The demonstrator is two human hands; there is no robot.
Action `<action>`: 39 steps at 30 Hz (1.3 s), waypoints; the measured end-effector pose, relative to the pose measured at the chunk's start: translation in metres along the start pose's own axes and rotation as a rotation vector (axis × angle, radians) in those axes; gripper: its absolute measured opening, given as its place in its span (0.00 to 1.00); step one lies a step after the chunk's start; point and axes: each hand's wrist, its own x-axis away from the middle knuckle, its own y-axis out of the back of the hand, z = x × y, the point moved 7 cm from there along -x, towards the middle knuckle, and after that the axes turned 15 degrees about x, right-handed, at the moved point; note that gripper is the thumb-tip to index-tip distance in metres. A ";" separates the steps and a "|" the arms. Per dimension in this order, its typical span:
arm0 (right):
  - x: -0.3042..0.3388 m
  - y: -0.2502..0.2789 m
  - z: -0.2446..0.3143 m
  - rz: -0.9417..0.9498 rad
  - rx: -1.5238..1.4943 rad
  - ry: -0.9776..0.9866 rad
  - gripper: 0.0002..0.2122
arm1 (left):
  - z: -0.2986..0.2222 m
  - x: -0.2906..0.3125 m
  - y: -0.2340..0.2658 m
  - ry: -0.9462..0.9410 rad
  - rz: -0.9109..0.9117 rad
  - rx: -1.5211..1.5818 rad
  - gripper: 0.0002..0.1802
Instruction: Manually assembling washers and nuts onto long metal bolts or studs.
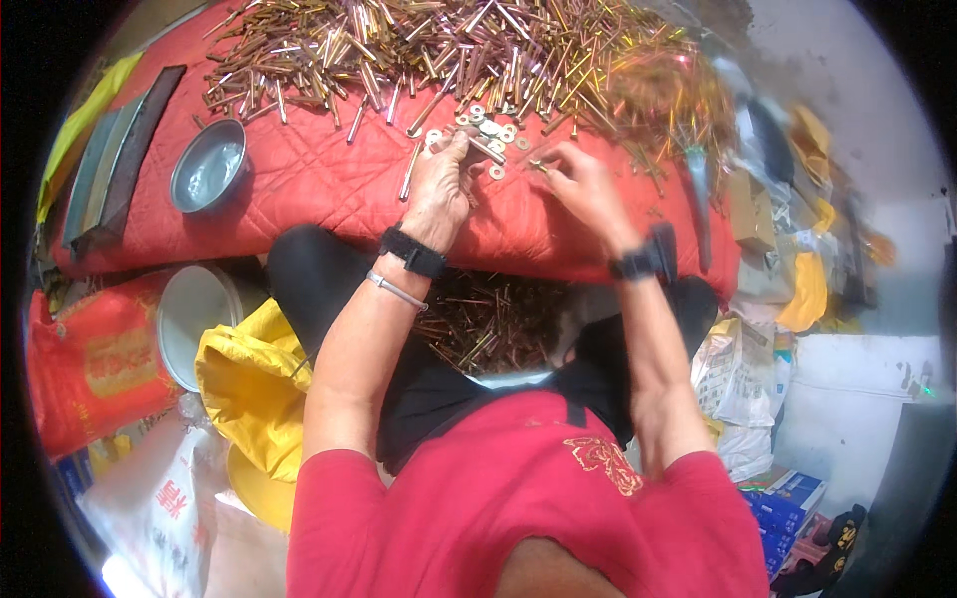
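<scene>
My left hand [444,184] is closed round a long metal bolt [486,150], whose end sticks out past the thumb to the right. To its right, my right hand [586,184] pinches a small metal piece [538,164] between thumb and fingertips. What kind of piece it is, I cannot make out. Flat washers [496,171] lie loose on the red quilted cover [329,199] around and beyond my fingers. Beside my left hand one more bolt [410,171] lies on the cover. A large heap of gold-coloured bolts [399,50] spreads across the far side.
A grey metal bowl [209,166] stands at the left on the cover. Below the near edge, between my legs, lie more bolts [493,319]. A bucket with a pale lid [197,324] and a yellow bag [254,369] are at the left; boxes [788,508] are at the lower right.
</scene>
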 end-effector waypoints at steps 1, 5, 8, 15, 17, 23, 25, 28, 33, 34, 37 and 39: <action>0.007 0.004 0.004 -0.007 -0.162 -0.063 0.10 | -0.001 -0.001 0.003 -0.009 0.005 0.012 0.09; 0.025 0.005 0.025 -0.048 -0.521 -0.172 0.08 | 0.002 0.001 0.006 -0.015 -0.065 0.037 0.08; 0.029 -0.001 0.027 -0.065 -0.458 -0.145 0.09 | 0.008 0.001 0.003 0.025 -0.011 0.024 0.08; 0.030 0.009 0.036 -0.121 -0.412 -0.142 0.09 | 0.010 0.005 -0.007 0.009 0.106 -0.005 0.09; 0.028 0.009 0.035 -0.120 -0.381 -0.172 0.08 | 0.010 0.005 -0.007 -0.007 0.092 -0.020 0.09; 0.016 0.040 0.058 -0.749 -0.335 -0.057 0.09 | 0.009 -0.002 0.002 0.056 0.123 -0.060 0.12; 0.008 0.031 0.077 -0.703 -0.410 0.030 0.09 | 0.041 0.019 -0.013 0.156 0.120 0.037 0.11; 0.003 0.029 0.071 -0.647 -0.468 0.050 0.08 | 0.046 0.014 -0.004 0.231 0.046 0.106 0.11; 0.017 0.030 -0.023 -0.518 -0.193 -0.159 0.05 | 0.025 0.011 0.005 0.263 -0.091 0.012 0.15; 0.027 0.029 -0.049 -0.500 -0.156 -0.187 0.05 | 0.026 0.009 0.003 0.346 0.007 0.070 0.15; 0.043 0.018 -0.094 -0.374 -0.094 -0.315 0.04 | 0.023 0.017 -0.009 0.295 0.026 -0.052 0.15; 0.041 0.005 -0.096 -0.278 0.007 -0.266 0.04 | 0.025 0.019 -0.013 0.293 0.024 -0.081 0.15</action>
